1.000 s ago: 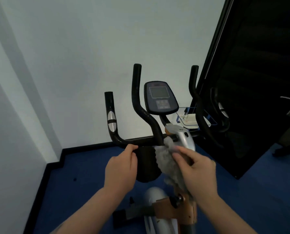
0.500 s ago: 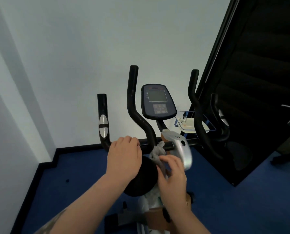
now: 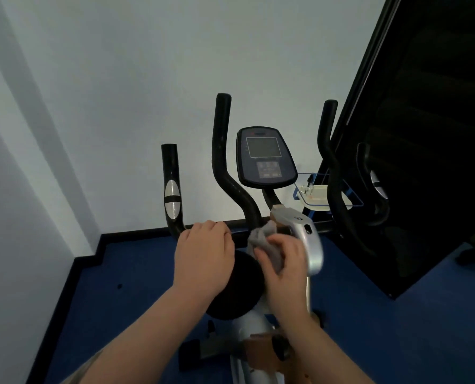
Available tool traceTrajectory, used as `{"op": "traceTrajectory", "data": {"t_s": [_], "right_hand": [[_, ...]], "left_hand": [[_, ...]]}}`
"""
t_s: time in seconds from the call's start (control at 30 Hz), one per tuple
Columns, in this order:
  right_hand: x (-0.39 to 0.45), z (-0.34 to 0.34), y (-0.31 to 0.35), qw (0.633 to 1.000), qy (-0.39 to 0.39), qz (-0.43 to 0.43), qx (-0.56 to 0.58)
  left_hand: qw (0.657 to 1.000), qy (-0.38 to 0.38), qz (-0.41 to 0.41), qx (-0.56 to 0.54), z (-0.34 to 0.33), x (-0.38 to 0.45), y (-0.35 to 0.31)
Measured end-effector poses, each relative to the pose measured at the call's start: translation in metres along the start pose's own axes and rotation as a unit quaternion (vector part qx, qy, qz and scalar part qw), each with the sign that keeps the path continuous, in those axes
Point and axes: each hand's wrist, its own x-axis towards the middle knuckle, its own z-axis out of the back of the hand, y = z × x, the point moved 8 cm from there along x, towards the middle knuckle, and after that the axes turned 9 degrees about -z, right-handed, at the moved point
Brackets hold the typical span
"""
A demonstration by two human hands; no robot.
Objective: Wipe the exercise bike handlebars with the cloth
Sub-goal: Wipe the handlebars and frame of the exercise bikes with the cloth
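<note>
Left hand: our left hand curled over the horizontal bar of the exercise bike handlebars, its grip closed around the bar.
Right hand: our right hand pinched the grey cloth, bunched against the bar beside the silver stem cover.
Console: the display console stood between the two inner uprights.
Setting: we faced a pale wall above blue floor; a black door stood at right.
</note>
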Motion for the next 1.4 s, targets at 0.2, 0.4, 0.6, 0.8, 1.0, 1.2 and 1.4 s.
{"op": "traceTrajectory", "data": {"t_s": [0.2,0.4,0.6,0.8,1.0,1.2,1.4], "right_hand": [[0.03,-0.021,0.01,0.996,-0.001,0.027,-0.082],[0.035,-0.017,0.015,0.998,-0.01,0.016,-0.062],[-0.012,-0.002,-0.005,1.0,-0.014,0.01,0.024],[0.086,-0.037,0.04,0.996,0.029,0.049,-0.071],[0.057,-0.024,0.021,0.996,0.024,0.052,-0.069],[0.061,-0.029,0.017,0.998,0.007,0.038,-0.05],[0.091,-0.038,0.037,0.997,0.025,0.053,-0.042]], "left_hand": [[1.0,0.015,0.006,0.005,-0.003,0.001,0.002],[1.0,0.01,0.017,-0.009,0.001,0.0,0.001],[0.999,-0.004,0.004,-0.041,0.002,-0.002,0.001],[0.999,0.017,-0.001,-0.04,-0.004,0.002,0.001],[0.999,0.022,0.0,-0.047,-0.001,-0.002,0.001],[0.998,0.034,0.002,-0.047,-0.002,-0.002,0.001],[0.998,0.034,0.005,-0.059,-0.003,-0.001,0.0]]}}
